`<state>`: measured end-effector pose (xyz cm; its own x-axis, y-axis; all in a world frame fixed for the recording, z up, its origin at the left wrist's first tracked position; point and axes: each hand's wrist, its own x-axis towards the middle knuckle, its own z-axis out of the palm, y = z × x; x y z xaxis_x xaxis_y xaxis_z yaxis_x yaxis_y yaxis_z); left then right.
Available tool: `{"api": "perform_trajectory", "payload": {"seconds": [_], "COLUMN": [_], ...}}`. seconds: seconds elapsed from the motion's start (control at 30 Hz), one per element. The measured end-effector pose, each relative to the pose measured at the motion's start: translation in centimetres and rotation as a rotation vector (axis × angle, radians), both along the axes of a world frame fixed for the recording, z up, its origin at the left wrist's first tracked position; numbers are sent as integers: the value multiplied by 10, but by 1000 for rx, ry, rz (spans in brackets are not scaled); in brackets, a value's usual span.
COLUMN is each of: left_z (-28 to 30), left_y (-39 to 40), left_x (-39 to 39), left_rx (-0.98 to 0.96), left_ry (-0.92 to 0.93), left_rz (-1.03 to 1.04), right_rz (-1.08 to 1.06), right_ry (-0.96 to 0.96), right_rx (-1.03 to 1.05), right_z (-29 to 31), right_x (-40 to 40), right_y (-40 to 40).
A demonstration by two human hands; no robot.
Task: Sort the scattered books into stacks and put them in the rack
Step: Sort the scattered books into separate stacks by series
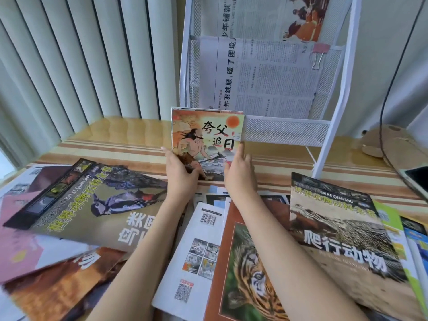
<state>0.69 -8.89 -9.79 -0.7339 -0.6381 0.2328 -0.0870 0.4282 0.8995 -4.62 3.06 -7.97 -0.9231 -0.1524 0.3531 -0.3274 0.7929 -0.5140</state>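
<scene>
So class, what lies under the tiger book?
A white booklet with a barcode pokes out at the tiger book's left edge, with more paper edges above it. What lies beneath its middle is covered.

Pale vertical blinds [76,54], striped wooden table [120,147], perhaps daylight

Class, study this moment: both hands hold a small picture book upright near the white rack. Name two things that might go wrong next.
1. The picture book is pinched only at its lower edges by the left hand and right hand; it may tip or slip.
2. The rack already holds newspapers, so the book may snag on them.
</scene>
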Motion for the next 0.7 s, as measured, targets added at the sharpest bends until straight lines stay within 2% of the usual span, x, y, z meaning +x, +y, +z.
{"api": "perform_trajectory", "payload": {"seconds": [0.1, 0.23, 0.3, 0.37, 0.47, 0.53, 0.6, 0.7], "left_z": [6, 40, 60, 75, 72, 56, 43, 38], "left_y": [3, 20, 29, 40, 66, 83, 96, 108], "left_x": [6, 25, 36, 51, 71, 79, 87, 101], "left_rx": [-21, -148, -244, -357, -491, -620, -687, -616], "left_ry": [11, 195, 214, 53, -496, -705, -663, -447], "left_rz": [0, 48, -40, -283, -710, -721, -604, -517], "right_rz": [-34, -111, -106, -87, -149, -170, -150, -116], "right_ry": [8, 140, 122, 34, -192, -302, -316, -289], "right_rx": [-31, -173, -115, 72, 302, 346, 368, 375], "right_z": [7, 30, 38, 38, 24, 12, 3, 6], "right_x": [5, 24, 35, 50, 80, 98, 106, 106], "right_y": [2, 21, 45, 77, 130, 153, 162, 160]}}
